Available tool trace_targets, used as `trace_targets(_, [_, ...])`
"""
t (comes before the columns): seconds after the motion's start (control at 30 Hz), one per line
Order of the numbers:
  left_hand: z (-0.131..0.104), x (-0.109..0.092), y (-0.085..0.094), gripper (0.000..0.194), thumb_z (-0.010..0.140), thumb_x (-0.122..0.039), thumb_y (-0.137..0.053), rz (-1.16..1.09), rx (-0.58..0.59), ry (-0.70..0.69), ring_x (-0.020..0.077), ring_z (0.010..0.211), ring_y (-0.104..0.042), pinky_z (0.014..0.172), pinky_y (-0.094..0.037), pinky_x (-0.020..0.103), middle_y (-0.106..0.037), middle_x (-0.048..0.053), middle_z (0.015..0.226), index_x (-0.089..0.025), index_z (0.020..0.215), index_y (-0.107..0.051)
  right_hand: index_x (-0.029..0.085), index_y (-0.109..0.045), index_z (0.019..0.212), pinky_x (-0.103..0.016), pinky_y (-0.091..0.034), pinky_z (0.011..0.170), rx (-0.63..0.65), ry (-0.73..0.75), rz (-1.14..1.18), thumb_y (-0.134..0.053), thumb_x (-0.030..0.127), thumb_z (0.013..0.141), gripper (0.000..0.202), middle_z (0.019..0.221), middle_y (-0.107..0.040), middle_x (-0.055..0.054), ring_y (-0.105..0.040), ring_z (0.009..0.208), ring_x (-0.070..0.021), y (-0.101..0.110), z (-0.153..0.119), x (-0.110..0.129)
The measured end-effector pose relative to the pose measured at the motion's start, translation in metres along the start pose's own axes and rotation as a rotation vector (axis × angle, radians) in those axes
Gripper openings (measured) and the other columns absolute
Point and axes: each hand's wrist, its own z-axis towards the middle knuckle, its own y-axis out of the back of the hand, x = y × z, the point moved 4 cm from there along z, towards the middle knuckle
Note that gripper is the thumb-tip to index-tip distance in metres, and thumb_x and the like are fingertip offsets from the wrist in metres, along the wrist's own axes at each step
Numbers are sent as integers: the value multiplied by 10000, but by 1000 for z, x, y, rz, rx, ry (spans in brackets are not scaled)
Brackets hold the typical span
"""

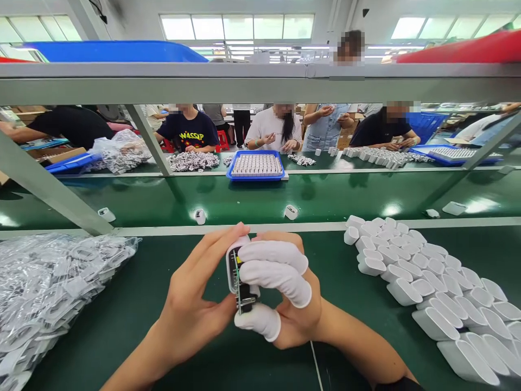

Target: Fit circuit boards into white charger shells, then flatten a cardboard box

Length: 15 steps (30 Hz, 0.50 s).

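Note:
Near the centre of the head view, my left hand (199, 293) is closed around a white plastic housing (230, 271), with its fingers along the top and left side and its thumb below. White finger covers are on the thumb and two fingers of my right hand (280, 288), which pinches a black circuit board (243, 293) with small metal parts. The board is upright at the open side of the housing, partly inside it. My right fingers hide part of the board.
White housings (439, 293) stand in rows at right. Clear-bagged parts (61, 288) are heaped at left. Beyond the rail (228, 230), a green belt (252, 198) carries a few white pieces. Several people sit or stand across, near a blue tray (255, 175). A shelf beam (260, 89) spans above.

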Motion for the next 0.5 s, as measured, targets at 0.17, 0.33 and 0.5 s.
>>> trace_targets(0.17, [0, 3, 0, 710, 804, -4, -617, 9, -8, 9, 163, 1234, -549, 1048, -487, 225, -568, 61, 1352, -233, 1454, -445, 181, -551, 1137, -375, -544, 988, 14, -74, 74, -587, 307, 947, 231, 1091, -645, -103, -616, 1109, -219, -2, -1, -8])
trace_targets(0.33, [3, 10, -5, 685, 787, -7, -617, 84, -60, -6, 181, 1201, -585, 1036, -517, 286, -600, 76, 1312, -225, 1419, -465, 241, -551, 1228, -452, -490, 1054, 53, -215, 76, -640, 244, 889, 350, 1284, -579, -102, -551, 1225, -257, -5, -13, -13])
trace_targets(0.5, [9, 13, -15, 508, 816, -151, -674, 68, -159, -66, 219, 1169, -610, 1029, -539, 357, -658, 131, 1227, -107, 1304, -539, 385, -427, 1424, -425, -534, 1015, 164, -549, 121, -533, 295, 964, 481, 1499, -453, -67, -537, 1296, -264, -4, -25, -26])
